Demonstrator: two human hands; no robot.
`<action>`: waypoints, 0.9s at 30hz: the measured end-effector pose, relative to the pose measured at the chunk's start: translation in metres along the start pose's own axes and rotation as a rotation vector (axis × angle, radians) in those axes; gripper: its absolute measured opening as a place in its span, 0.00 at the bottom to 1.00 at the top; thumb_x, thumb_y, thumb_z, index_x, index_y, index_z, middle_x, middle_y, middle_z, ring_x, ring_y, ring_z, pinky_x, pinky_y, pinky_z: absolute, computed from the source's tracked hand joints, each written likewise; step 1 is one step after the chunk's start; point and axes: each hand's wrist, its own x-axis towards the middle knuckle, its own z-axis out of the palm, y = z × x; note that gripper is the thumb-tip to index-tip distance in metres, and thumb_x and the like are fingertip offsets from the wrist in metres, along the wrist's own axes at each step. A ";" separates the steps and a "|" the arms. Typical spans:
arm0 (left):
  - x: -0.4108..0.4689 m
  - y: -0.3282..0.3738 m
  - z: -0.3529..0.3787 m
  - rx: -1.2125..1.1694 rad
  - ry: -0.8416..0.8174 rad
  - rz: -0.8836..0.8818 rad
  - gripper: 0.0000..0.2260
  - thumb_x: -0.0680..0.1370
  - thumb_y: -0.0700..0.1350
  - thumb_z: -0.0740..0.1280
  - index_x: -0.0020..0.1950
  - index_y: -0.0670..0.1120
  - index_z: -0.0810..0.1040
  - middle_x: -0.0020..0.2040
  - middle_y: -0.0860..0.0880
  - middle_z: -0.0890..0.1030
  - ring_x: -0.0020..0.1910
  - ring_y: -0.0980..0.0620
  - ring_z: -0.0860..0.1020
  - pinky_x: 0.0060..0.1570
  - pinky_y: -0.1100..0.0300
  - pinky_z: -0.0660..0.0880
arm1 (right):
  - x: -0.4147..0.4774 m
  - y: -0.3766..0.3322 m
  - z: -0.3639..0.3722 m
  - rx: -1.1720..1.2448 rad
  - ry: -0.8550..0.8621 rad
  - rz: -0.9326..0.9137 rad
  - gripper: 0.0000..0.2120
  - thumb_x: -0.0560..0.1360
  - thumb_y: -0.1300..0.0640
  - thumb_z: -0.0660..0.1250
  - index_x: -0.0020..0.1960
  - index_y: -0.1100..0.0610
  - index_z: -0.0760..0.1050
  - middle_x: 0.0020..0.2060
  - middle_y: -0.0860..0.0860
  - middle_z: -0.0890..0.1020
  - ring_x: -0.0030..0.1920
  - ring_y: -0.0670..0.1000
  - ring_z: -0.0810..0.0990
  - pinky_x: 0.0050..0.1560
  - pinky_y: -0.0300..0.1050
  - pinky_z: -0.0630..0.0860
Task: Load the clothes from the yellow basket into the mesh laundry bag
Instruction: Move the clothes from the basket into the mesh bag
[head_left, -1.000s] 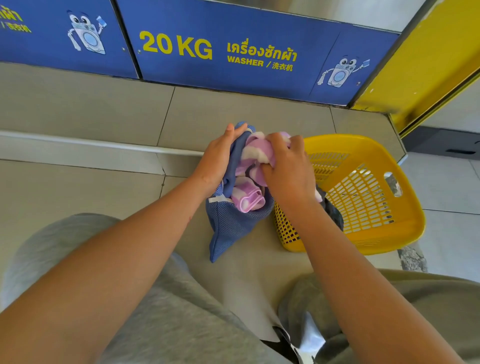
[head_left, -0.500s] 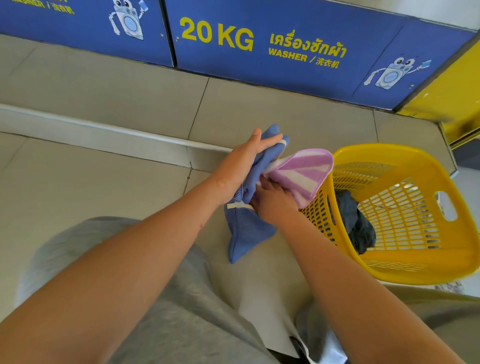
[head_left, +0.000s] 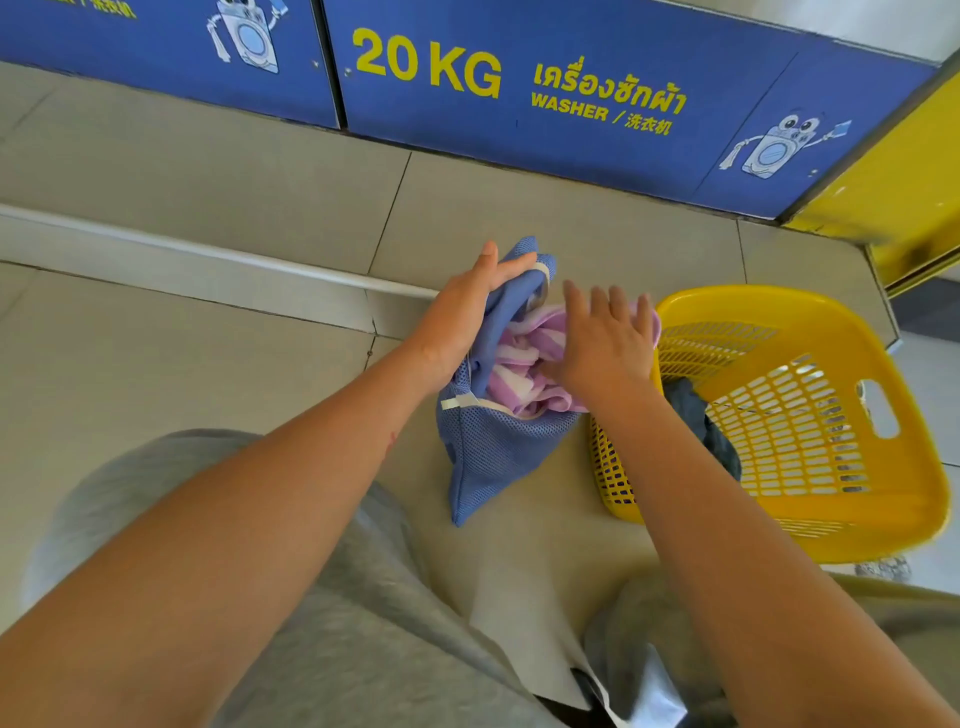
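Note:
A blue mesh laundry bag (head_left: 493, 452) hangs over the tiled floor, its mouth held up by my left hand (head_left: 470, 306), which grips the bag's upper edge. A purple and white striped cloth (head_left: 519, 364) is bunched in the bag's mouth. My right hand (head_left: 605, 338) lies flat on top of that cloth with its fingers spread, pressing on it. To the right stands the yellow basket (head_left: 810, 535), with a dark garment (head_left: 696, 421) inside at its near left side.
Blue washer panels (head_left: 519, 88) marked 20 KG run along the back above a raised tiled step (head_left: 260, 171). A yellow panel (head_left: 904, 197) stands at the far right. My grey-clad knees (head_left: 322, 623) fill the lower frame.
My right hand has let go of the striped cloth's edge and now presses flat on it. The cloth has sunk deeper into the bag's mouth.

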 end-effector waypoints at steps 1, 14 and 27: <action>-0.001 0.000 -0.001 0.009 -0.001 0.008 0.24 0.84 0.54 0.44 0.69 0.49 0.75 0.68 0.51 0.75 0.67 0.56 0.72 0.72 0.59 0.62 | 0.001 0.005 0.002 -0.031 -0.075 0.038 0.33 0.71 0.42 0.67 0.70 0.54 0.61 0.64 0.56 0.75 0.71 0.58 0.64 0.75 0.60 0.46; -0.005 -0.003 -0.011 -0.018 0.031 -0.025 0.25 0.84 0.57 0.44 0.69 0.53 0.75 0.70 0.52 0.73 0.63 0.57 0.73 0.63 0.64 0.68 | -0.024 -0.048 0.022 1.003 -0.126 -0.251 0.16 0.80 0.49 0.55 0.66 0.52 0.69 0.61 0.53 0.77 0.61 0.53 0.74 0.61 0.54 0.72; -0.003 -0.005 -0.011 -0.083 -0.044 -0.087 0.23 0.84 0.57 0.45 0.69 0.56 0.74 0.72 0.55 0.70 0.69 0.57 0.69 0.72 0.58 0.62 | -0.008 -0.053 0.080 -0.046 -0.306 -0.458 0.35 0.80 0.50 0.55 0.78 0.52 0.35 0.78 0.54 0.38 0.78 0.55 0.38 0.77 0.56 0.46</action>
